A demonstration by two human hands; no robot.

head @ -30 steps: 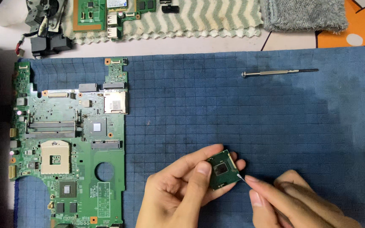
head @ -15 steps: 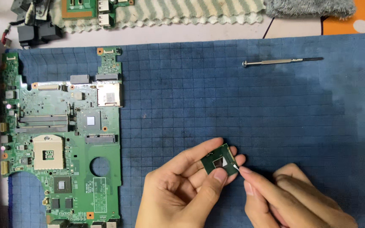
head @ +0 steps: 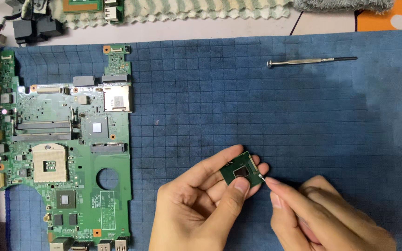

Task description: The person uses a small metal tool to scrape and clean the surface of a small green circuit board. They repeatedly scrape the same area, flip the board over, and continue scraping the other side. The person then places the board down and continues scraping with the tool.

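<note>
My left hand (head: 196, 204) pinches a small square green processor chip (head: 241, 169) between thumb and fingers, low in the middle of the view. My right hand (head: 319, 218) is closed, its thumb and forefinger pressed together on something thin and pale whose tip touches the chip's right edge; what it is cannot be made out. A green laptop motherboard (head: 77, 139) lies flat to the left, its empty square socket (head: 48, 162) facing up.
Everything rests on a dark blue checked mat (head: 275, 107). A slim metal screwdriver (head: 310, 60) lies at the mat's upper right. Beyond the mat's top edge are a striped cloth (head: 210, 9) with a smaller circuit board (head: 89, 5) and black connector parts (head: 33, 25).
The camera has tilted down, so the scene sits higher in view. My left hand has turned the chip slightly; my right fingertips stay at its right edge.
</note>
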